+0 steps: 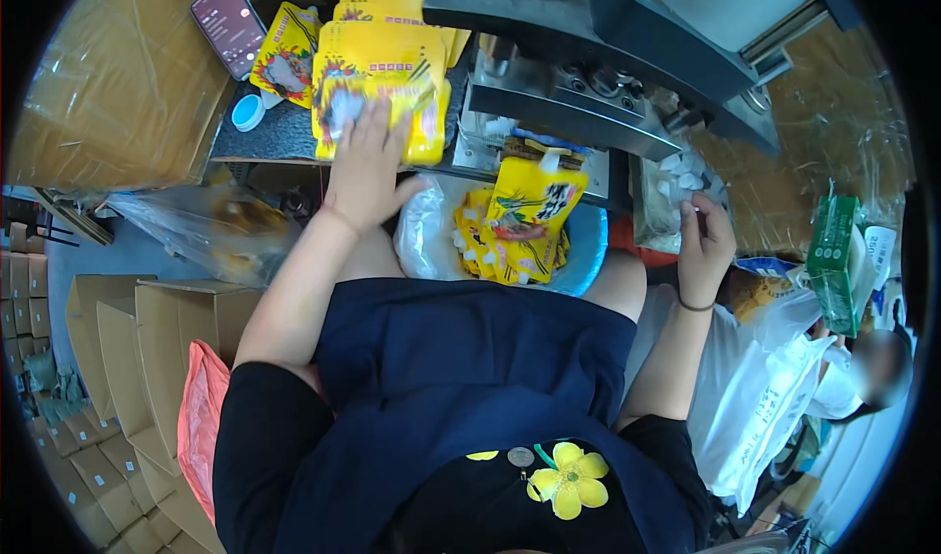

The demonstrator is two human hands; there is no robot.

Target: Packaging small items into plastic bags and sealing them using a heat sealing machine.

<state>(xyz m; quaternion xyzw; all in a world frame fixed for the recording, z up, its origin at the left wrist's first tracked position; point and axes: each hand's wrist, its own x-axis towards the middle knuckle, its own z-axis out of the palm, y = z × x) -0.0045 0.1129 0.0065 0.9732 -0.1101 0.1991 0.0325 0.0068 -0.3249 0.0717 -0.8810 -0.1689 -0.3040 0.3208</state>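
My left hand lies with fingers spread on a stack of flat yellow pouches on the dark worktop. My right hand is at the right, its fingers curled in beside a clear tray of small whitish plastic pieces. Whether anything sits between those fingertips is hidden. In the middle, a yellow pouch with a white spout hangs tilted at the front of a black metal press. Below it, a blue basin between my legs holds several more spouted yellow pouches.
A phone and a small blue-lidded tub are left of the pouches. Cardboard boxes flank the worktop, and open cartons stand at left. A green box and white sacks are at right, near another person.
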